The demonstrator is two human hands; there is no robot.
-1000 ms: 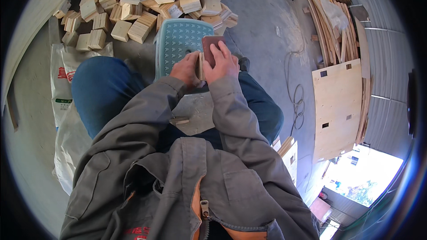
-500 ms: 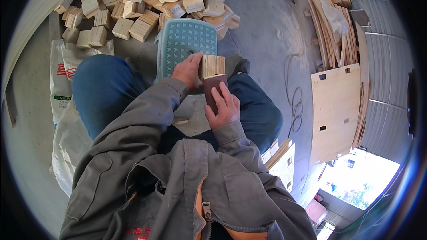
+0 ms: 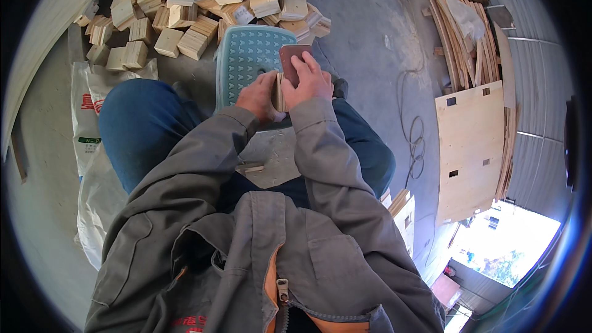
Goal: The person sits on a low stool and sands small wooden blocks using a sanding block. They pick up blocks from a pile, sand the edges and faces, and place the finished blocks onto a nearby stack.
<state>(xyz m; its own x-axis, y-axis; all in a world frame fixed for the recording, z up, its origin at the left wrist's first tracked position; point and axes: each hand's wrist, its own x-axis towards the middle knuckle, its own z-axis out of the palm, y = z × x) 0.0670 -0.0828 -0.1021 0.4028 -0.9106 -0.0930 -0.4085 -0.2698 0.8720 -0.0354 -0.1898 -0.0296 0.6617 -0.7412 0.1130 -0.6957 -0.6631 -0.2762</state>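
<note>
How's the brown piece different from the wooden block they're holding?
The brown piece is dark and reddish; the wooden block is pale. The right hand holds the brown piece, the left hand the wooden block. The brown piece shows plainly; the wooden block is mostly hidden. Both are held.

The grey floor [image 3: 364, 43] bears wooden blocks [image 3: 182, 15] and a stool [image 3: 248, 55].
</note>
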